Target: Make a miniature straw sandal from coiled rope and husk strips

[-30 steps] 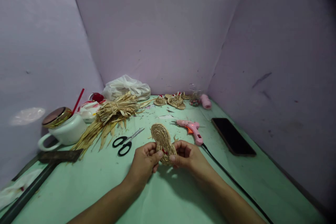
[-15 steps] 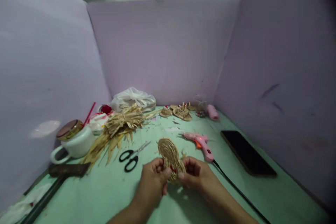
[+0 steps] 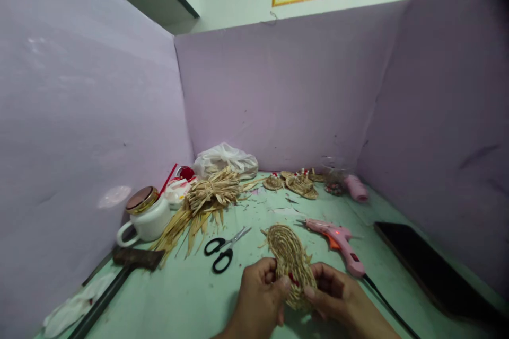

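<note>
A small slipper-shaped piece of coiled, braided straw (image 3: 287,246) is held up at the front of the table, with a bit of red near its lower end. My left hand (image 3: 262,292) pinches its left edge, thumb on the near face. On the opposite edge, my right hand (image 3: 336,292) grips it between thumb and fingers. Loose straw ends stick out from its sides. Black-handled scissors (image 3: 226,250) lie to the left of my hands. To the right rests a pink glue gun (image 3: 338,243) with a lit red light.
A hammer (image 3: 137,259), a white lidded mug (image 3: 149,221) and a bundle of dried straw (image 3: 212,190) are on the left. Behind are a white plastic bag (image 3: 226,160), several straw pieces (image 3: 301,184) and a pink roll (image 3: 357,188). A phone (image 3: 433,267) lies right. Purple panels (image 3: 278,90) enclose the table.
The camera view has swung left and up, so everything appears farther right and lower. Both hands keep their hold on the straw piece.
</note>
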Demonstrator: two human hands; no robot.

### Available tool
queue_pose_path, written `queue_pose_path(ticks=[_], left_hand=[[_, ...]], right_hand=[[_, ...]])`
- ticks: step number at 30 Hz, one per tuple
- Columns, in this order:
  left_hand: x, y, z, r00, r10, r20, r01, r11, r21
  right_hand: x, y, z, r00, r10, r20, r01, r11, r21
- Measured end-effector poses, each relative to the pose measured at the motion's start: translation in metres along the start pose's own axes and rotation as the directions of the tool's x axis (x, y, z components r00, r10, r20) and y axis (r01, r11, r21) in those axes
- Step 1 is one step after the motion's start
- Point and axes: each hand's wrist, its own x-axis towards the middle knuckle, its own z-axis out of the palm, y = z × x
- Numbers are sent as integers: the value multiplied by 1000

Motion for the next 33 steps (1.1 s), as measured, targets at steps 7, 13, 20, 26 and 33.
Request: queue_pose_path(ticks=[7,13,20,26,33], left_hand=[[-2,5,4,1000,-7,25,7,1000,0],[-3,4,5,999,-29,-16,30,999,25],[-4,6,6,999,-38,-20,39,999,34],[-2,-3,1,998,-53,-16,53,998,35],[0,-5,-2,993,-115,22,116,993,-37]], right_hand=[[0,0,0,1000,-18,-18,20,995,96],[-2,-1,2,1000,17,-15,-15,993,119],[-4,-5,2,999,30,-28,-27,997,78],[-3,-7,-3,998,17,57,-20,999,44],[-7,-14,-2,994,-16,104,13,999,32]])
